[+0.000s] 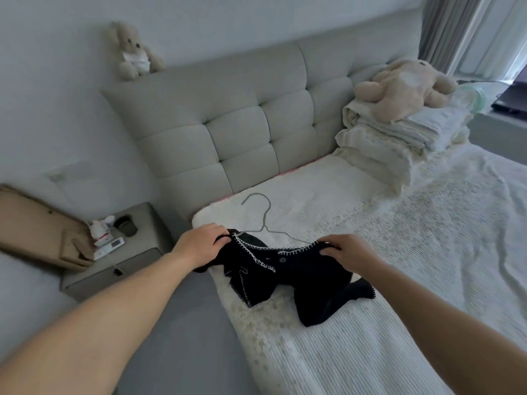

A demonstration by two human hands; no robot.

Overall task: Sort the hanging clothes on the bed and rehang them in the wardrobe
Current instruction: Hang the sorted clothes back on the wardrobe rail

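Observation:
A black cardigan (302, 277) with white blanket stitching along its edges lies crumpled on the white bed (413, 252), near the bed's left edge. A thin grey wire hanger (263, 220) lies flat on the bed just behind it, its hook pointing toward the headboard and its shoulders partly inside the garment. My left hand (199, 243) grips the cardigan's left shoulder. My right hand (349, 250) grips the right shoulder. The wardrobe is out of view.
A padded grey headboard (228, 124) has a plush rabbit (134, 49) on top. Folded bedding (399, 138) with a large plush toy (405, 84) is stacked at the bed's far right. A bedside table (137, 252) at the left holds a dark cup and small items.

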